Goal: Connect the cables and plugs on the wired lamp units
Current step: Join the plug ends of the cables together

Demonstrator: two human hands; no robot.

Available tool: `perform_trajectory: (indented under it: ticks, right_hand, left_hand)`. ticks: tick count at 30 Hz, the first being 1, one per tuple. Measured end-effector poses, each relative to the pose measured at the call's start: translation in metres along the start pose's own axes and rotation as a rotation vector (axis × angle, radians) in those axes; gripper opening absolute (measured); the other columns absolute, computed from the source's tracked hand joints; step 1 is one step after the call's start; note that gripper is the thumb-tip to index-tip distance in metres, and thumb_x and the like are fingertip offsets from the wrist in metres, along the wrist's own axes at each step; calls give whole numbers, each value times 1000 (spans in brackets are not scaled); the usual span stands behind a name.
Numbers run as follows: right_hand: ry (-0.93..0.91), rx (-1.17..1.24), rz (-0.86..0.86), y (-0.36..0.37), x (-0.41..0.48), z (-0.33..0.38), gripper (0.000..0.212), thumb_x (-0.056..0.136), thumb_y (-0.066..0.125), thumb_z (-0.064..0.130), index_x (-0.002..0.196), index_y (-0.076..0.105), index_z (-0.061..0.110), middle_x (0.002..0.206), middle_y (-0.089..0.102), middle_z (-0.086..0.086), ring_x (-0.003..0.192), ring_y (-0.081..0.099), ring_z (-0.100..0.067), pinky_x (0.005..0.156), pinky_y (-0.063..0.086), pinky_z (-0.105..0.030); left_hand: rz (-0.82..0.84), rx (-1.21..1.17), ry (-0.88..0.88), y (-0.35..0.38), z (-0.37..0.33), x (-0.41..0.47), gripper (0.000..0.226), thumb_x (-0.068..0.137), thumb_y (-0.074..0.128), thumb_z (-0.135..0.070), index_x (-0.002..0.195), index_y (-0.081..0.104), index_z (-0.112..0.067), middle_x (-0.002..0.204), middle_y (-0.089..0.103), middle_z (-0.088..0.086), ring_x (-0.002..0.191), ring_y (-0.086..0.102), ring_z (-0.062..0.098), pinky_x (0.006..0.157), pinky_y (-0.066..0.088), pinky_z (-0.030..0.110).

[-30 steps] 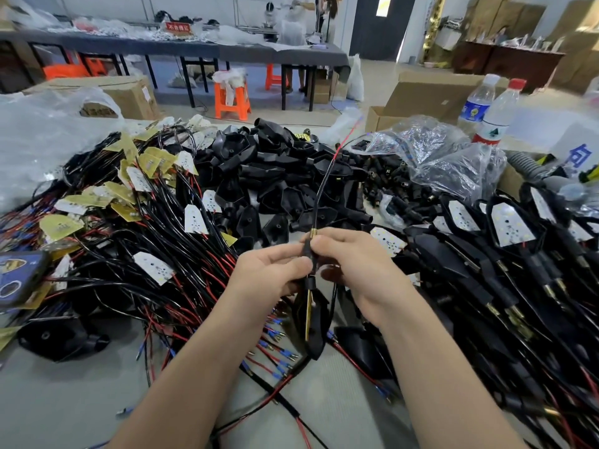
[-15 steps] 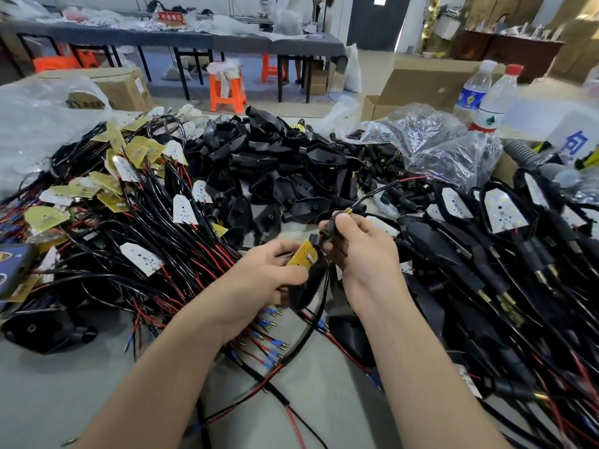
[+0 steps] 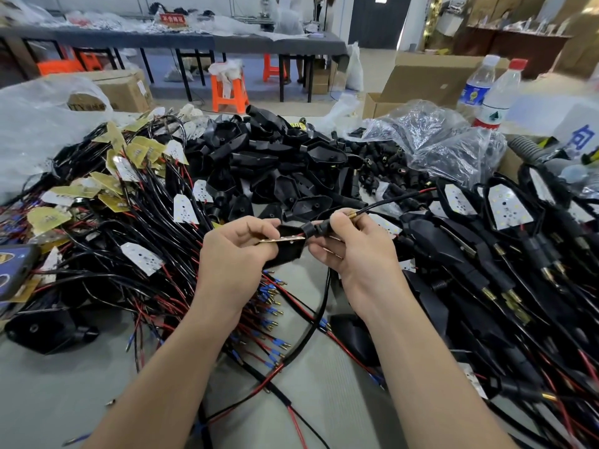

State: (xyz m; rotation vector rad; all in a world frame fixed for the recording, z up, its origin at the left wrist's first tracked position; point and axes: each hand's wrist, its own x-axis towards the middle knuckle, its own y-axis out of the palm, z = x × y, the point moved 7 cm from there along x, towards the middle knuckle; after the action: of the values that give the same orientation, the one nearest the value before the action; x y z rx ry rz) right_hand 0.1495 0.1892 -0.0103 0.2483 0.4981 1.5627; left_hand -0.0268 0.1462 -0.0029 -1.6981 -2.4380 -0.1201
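Observation:
My left hand (image 3: 235, 254) grips a black lamp housing (image 3: 287, 251) with a thin LED board (image 3: 282, 238) lying edge-on across its opening. My right hand (image 3: 356, 246) pinches the black stem plug (image 3: 316, 229) joined to the housing's right end. A brass tip (image 3: 351, 213) pokes out past my right thumb, and a black-and-red cable (image 3: 398, 199) runs from it up to the right. Both hands hover above the table's middle.
Wired LED boards (image 3: 139, 202) with black and red leads pile up on the left. Empty black housings (image 3: 275, 163) heap behind the hands. Assembled lamp units (image 3: 505, 247) cover the right side. Plastic bags of plugs (image 3: 431, 144) and two water bottles (image 3: 486, 92) stand at the back right.
The housing has turned from hanging upright to lying nearly level between my hands. The board now sits flat across the housing, and the cable swung from straight up to the right.

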Motion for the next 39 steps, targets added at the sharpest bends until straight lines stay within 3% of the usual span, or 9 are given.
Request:
perform_trajectory:
  ticks: [3,6,8,12,17,22,27,31,39]
  right_hand:
    - [-2,43,-15,-2,2,-2,11,103,56,6,93,60,11,79,74,-7,67,72,-19,66,60,-29]
    - [-6,59,-38,-4,3,-3,10,102,57,5,94,60,10,80,72,-8,68,71,-20,66,60,-28]
    - [-10,57,-51,-6,4,-4,11,102,58,5,92,60,11,85,71,-10,72,70,-21,66,60,-28]
    - [-27,15,-17,-7,4,-2,13,100,60,5,91,61,14,84,73,-7,76,71,-21,66,59,-27]
    - [-29,-81,68,-1,2,-4,17,92,69,-2,95,62,13,88,67,-9,78,66,-20,65,57,-26]
    - [-55,-86,29,-5,4,-3,18,89,71,-5,95,61,9,79,61,-10,64,63,-16,64,56,-26]
    - [-91,-67,-14,-8,4,0,17,90,71,-4,97,60,7,73,62,-7,58,59,-16,59,53,-25]
    - [-108,-89,4,-8,0,5,17,90,70,-5,99,60,7,75,63,-9,58,56,-18,55,49,-23]
    - [-89,-122,130,6,-8,8,14,102,55,5,97,62,16,89,72,-10,64,60,-16,62,48,-26]
  left_hand:
    - [23,-75,-1,-1,-3,-1,18,76,70,-9,77,82,-23,109,79,-9,108,73,7,91,58,29]
    - [32,-99,-29,-1,-2,-1,12,80,73,-25,81,85,-22,113,78,-10,112,71,9,104,53,47]
    - [44,-83,-25,0,0,0,13,84,78,-14,81,85,-25,113,78,-13,110,72,6,102,54,39]
    - [93,-81,3,-2,6,3,36,78,81,8,84,85,-27,117,77,-14,112,69,-1,83,56,14]
    - [130,-58,20,-2,10,7,48,71,83,13,92,84,-30,122,75,-12,118,67,1,88,56,19]
    - [132,-86,9,1,11,6,40,67,84,-10,102,82,-30,108,80,0,104,76,21,87,59,35]
    - [231,-171,-59,11,11,2,50,77,82,-8,122,74,-29,117,78,-2,103,77,19,80,63,31]
    - [221,-161,-84,11,13,2,37,92,71,7,115,77,-21,113,79,1,101,78,23,77,63,28]
    - [179,-292,-219,4,22,6,39,92,64,13,111,78,-17,112,80,1,99,78,26,71,63,27]
